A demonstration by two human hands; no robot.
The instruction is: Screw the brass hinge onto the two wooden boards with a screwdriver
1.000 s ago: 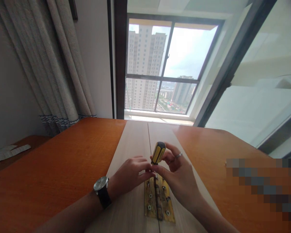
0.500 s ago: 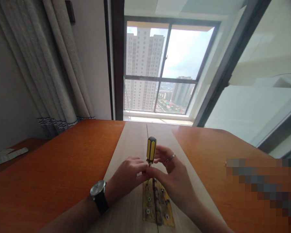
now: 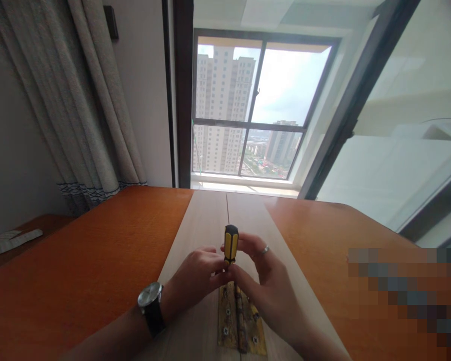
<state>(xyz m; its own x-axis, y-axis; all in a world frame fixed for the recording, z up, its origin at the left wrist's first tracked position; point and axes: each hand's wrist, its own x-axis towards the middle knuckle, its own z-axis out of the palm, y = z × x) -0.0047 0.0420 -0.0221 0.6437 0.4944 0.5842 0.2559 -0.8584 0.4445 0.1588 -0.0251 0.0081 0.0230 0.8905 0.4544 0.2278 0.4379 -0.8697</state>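
Note:
A screwdriver (image 3: 231, 244) with a yellow and black handle stands nearly upright over the far end of a brass-coloured hinge (image 3: 225, 343). My right hand (image 3: 272, 281) curls around the lower handle, its thumb in front and its fingers behind. From the other side, my left hand (image 3: 201, 271) has its thumb and fingers pinched together at the base of the handle. What lies in that pinch is hidden, as are the shaft and tip. The worn, stained hinge lies flat across the seam of two pale boards (image 3: 206, 215), with several cross-head screws in its leaves.
The boards lie on an orange-brown wooden table (image 3: 97, 271). Beyond its far edge is a window (image 3: 250, 105). A grey curtain (image 3: 93, 100) hangs at the left, near a pale strip (image 3: 18, 240). A pixelated patch covers something on the right.
The screwdriver handle sits slightly lower and further left in view. My right fingers have come in closer behind it. My left hand keeps its pinch, and the view has shifted a little.

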